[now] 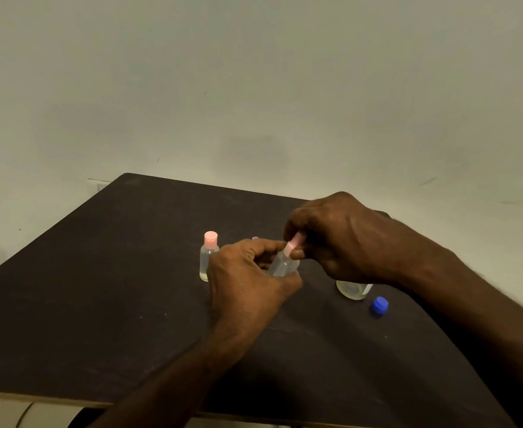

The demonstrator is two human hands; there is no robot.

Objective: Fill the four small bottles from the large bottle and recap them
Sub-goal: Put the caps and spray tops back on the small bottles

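My left hand [248, 273] grips a small clear bottle [283, 264], tilted to the right above the table. My right hand [337, 236] pinches the pink cap [294, 245] sitting on that bottle's neck. A second small bottle [208, 257] with a pink cap stands upright to the left. The large bottle [353, 290] stands behind my right wrist, with only its base showing. Its blue cap [379, 305] lies on the table to its right. A pale purple cap tip [255, 238] peeks out behind my left hand; the rest is hidden.
The dark brown table [99, 304] runs back to a pale wall [254, 88]. Its front edge shows at the bottom left, above a light rounded object [22, 415].
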